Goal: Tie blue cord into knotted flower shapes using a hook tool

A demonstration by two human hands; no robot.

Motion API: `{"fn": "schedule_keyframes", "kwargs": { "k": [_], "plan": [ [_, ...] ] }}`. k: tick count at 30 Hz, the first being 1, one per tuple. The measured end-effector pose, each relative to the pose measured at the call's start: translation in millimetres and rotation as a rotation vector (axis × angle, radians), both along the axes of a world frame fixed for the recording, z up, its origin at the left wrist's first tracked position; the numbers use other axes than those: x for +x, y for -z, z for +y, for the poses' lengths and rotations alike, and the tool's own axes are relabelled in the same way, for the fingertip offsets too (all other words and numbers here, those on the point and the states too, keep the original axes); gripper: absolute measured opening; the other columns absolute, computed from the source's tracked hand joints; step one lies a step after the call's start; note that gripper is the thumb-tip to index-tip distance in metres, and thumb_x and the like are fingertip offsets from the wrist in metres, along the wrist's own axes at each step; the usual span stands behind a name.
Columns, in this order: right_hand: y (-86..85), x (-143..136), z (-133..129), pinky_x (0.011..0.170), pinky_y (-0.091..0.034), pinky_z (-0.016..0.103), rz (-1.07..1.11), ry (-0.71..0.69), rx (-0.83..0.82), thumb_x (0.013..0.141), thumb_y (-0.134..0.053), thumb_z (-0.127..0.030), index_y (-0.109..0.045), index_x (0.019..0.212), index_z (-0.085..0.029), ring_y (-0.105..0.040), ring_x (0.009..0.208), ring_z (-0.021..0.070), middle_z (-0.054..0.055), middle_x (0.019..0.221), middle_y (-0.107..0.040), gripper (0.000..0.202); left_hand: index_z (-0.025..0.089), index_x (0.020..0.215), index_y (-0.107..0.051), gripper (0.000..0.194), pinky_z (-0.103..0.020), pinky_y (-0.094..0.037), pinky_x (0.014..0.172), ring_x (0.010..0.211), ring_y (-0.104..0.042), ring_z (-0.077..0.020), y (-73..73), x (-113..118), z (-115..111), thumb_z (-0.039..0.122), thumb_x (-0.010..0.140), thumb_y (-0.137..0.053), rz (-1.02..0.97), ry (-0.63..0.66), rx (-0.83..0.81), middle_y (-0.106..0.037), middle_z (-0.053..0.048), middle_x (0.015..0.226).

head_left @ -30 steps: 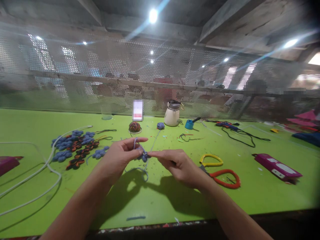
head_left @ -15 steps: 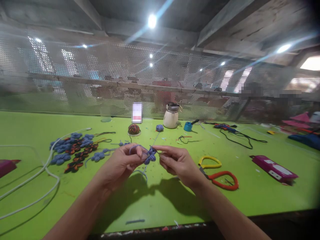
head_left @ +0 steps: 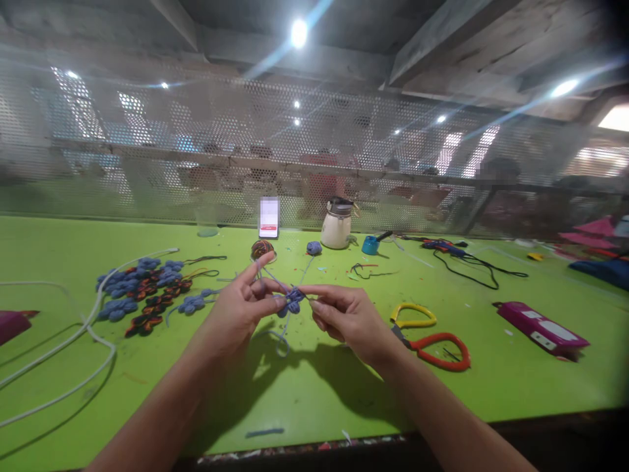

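Note:
Between thumb and fingers, my left hand [head_left: 246, 301] pinches a small purple crochet flower [head_left: 293, 299], its index finger raised with purple yarn running over it. My right hand [head_left: 344, 314] is closed around a thin crochet hook [head_left: 308, 297], mostly hidden by the fingers, whose tip is at the flower. A loose yarn tail hangs under the flower. Behind the hands lies a small purple yarn ball [head_left: 314, 248], with a strand leading toward the work. A multicoloured yarn ball [head_left: 262, 250] sits to its left.
Finished blue and dark-orange crochet flowers [head_left: 147, 288] lie at left beside a white cable [head_left: 105, 328]. Red-and-yellow-handled scissors [head_left: 439, 347] and a purple power strip [head_left: 540, 331] are at right. A phone [head_left: 268, 217], cream jug [head_left: 337, 226] and blue pot [head_left: 370, 245] stand behind.
My left index finger has lifted and stretched out, drawing the yarn up over it. My right hand stays close to the flower with the hook.

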State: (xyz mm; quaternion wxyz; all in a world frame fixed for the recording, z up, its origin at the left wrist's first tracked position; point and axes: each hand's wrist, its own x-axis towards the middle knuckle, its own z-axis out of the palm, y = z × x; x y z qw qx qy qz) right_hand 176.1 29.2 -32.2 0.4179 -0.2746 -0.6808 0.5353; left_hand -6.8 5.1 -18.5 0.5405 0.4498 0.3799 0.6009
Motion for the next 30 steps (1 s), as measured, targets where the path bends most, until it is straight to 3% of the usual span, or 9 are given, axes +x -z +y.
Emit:
{"fn": "schedule_keyframes", "kwargs": {
  "k": [6, 12, 17, 24, 27, 30],
  "plan": [
    [0.1, -1.7, -1.4, 0.04, -0.02, 0.02, -0.018, -0.037, -0.025, 0.086, -0.054, -0.026, -0.055, 0.129, -0.016, -0.026, 0.042, 0.0043, -0.007, 0.053, -0.044, 0.045, 0.017, 0.145, -0.028, 0.098, -0.027, -0.047, 0.072, 0.07, -0.061, -0.014, -0.6, 1.6, -2.9, 0.015, 0.062, -0.079, 0.009, -0.002, 0.035, -0.067, 0.001, 0.07],
    [2.5, -2.1, -2.0, 0.04, -0.017, 0.02, 0.023, -0.053, -0.065, 0.083, -0.058, -0.026, -0.06, 0.124, -0.015, -0.023, 0.042, 0.0044, -0.008, 0.051, -0.038, 0.043, 0.016, 0.146, -0.025, 0.099, -0.027, -0.047, 0.07, 0.066, -0.06, -0.0132, 0.9, 0.4, -2.5, 0.014, 0.063, -0.079, 0.077, 0.02, 0.056, -0.065, 0.002, 0.066],
    [3.4, -3.0, -1.5, 0.04, -0.016, 0.02, 0.036, -0.055, -0.126, 0.082, -0.059, -0.029, -0.062, 0.122, -0.015, -0.021, 0.04, 0.0042, -0.008, 0.049, -0.037, 0.043, 0.017, 0.144, -0.031, 0.093, -0.026, -0.046, 0.071, 0.068, -0.059, -0.0137, -2.0, 2.7, -5.2, 0.016, 0.064, -0.077, 0.159, -0.04, 0.075, -0.064, 0.002, 0.069],
    [8.2, -6.7, 1.8, 0.043, -0.021, 0.021, -0.031, 0.002, -0.02, 0.081, -0.06, -0.023, -0.066, 0.117, -0.014, -0.027, 0.044, 0.006, -0.007, 0.049, -0.038, 0.038, 0.017, 0.143, -0.034, 0.089, -0.028, -0.044, 0.068, 0.064, -0.056, -0.0144, -2.0, 2.7, -3.1, 0.018, 0.064, -0.075, 0.313, -0.079, 0.065, -0.065, 0.001, 0.068],
    [10.1, -6.3, 2.8, 0.044, -0.021, 0.022, -0.043, -0.002, 0.017, 0.081, -0.059, -0.021, -0.067, 0.115, -0.014, -0.027, 0.045, 0.0065, -0.007, 0.048, -0.036, 0.036, 0.016, 0.143, -0.034, 0.091, -0.027, -0.042, 0.064, 0.064, -0.057, -0.0145, -2.4, 1.7, -2.3, 0.019, 0.062, -0.076, 0.258, -0.058, 0.043, -0.066, 0.0, 0.069],
    [9.4, -3.6, 1.6, 0.045, -0.02, 0.022, -0.007, -0.031, 0.032, 0.081, -0.06, -0.023, -0.07, 0.111, -0.014, -0.026, 0.047, 0.0067, -0.006, 0.051, -0.035, 0.033, 0.013, 0.14, -0.04, 0.08, -0.024, -0.037, 0.054, 0.057, -0.052, -0.0118, -4.3, -2.3, -0.7, 0.022, 0.066, -0.07, 0.183, -0.054, 0.017, -0.069, -0.004, 0.074]
  ]
}}
